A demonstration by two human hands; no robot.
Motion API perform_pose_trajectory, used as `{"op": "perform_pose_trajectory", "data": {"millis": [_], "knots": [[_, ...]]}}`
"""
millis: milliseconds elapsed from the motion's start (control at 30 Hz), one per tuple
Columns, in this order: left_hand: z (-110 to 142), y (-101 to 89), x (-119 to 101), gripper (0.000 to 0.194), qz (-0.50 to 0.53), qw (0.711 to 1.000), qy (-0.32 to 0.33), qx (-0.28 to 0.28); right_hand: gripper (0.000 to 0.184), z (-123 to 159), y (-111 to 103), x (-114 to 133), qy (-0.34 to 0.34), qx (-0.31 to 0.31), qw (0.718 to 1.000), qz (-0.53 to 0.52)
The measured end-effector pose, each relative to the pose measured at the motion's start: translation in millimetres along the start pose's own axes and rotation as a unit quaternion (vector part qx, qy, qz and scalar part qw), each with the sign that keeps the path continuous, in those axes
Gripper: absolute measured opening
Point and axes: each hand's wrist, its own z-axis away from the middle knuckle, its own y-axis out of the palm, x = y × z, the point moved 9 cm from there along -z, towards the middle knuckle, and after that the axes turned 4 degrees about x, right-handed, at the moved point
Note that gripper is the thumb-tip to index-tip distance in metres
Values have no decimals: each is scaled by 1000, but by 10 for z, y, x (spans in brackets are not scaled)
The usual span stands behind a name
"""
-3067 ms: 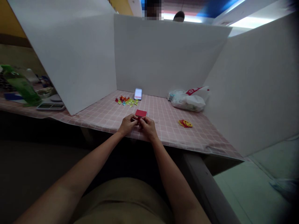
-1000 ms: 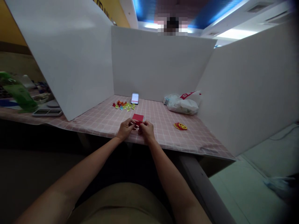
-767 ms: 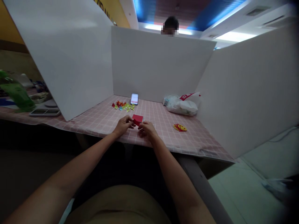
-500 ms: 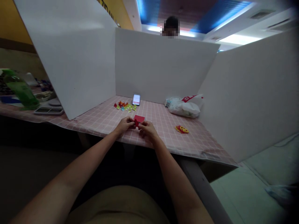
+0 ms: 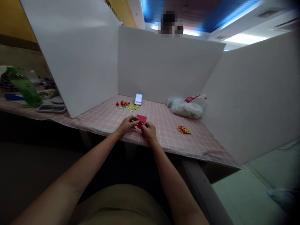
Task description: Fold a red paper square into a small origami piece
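Observation:
A small folded piece of red paper [image 5: 140, 125] is between my two hands near the table's front edge. My left hand [image 5: 128, 124] pinches it from the left, thumb and forefinger at its upper edge. From the right, my right hand [image 5: 148, 130] grips it with fingertips, the other fingers curled under. Fingers cover part of the folds. Just beyond lies a flat red stack of paper [image 5: 142, 117]. Several small folded paper pieces [image 5: 127, 105] in red, orange, yellow and blue are grouped farther back on the left.
A lit phone [image 5: 138, 98] leans near the back panel [image 5: 168, 65]. A white plastic bag [image 5: 187, 107] sits at the back right, and red and yellow cutouts [image 5: 184, 130] lie at right. Left of the side panel are a green bottle [image 5: 25, 89] and a scale [image 5: 52, 108].
The red paper has been turned and reshaped between my fingers, showing a pointed form half a second ago and a flatter face now. Both hands stay in about the same place.

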Motion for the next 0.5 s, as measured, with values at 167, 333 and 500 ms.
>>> {"op": "perform_pose_trajectory", "data": {"millis": [167, 333, 500], "knots": [[-15, 12, -50, 23, -30, 999, 18, 2, 14, -1, -6, 23, -9, -5, 1000, 9], [3, 7, -115, 19, -46, 998, 34, -1, 14, 21, 1, 43, -8, -4, 1000, 5], [29, 68, -160, 26, -47, 998, 38, 29, 14, 48, 5, 38, -3, -4, 1000, -6]]}}
